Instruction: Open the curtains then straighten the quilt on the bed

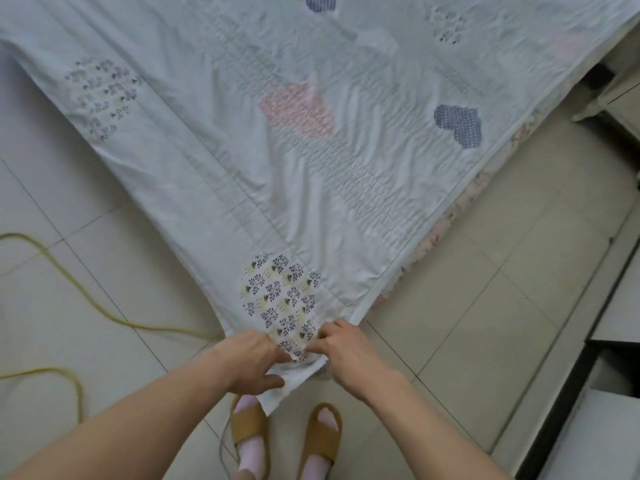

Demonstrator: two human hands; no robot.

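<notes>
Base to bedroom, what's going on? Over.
Both hands, left and right, pinching quilt corner. Quilt spread, wrinkled. Yellow cord on floor nearby.

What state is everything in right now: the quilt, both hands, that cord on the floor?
Quilt: spread out, wrinkled, near corner lifted and pulled toward the person.
Left hand: fingers curled, gripping the quilt corner.
Right hand: fingers curled, pinching the same corner.
Yellow cord: slack, looping loosely across the floor tiles.
Sandals: on the person's feet, flat on the floor.
</notes>
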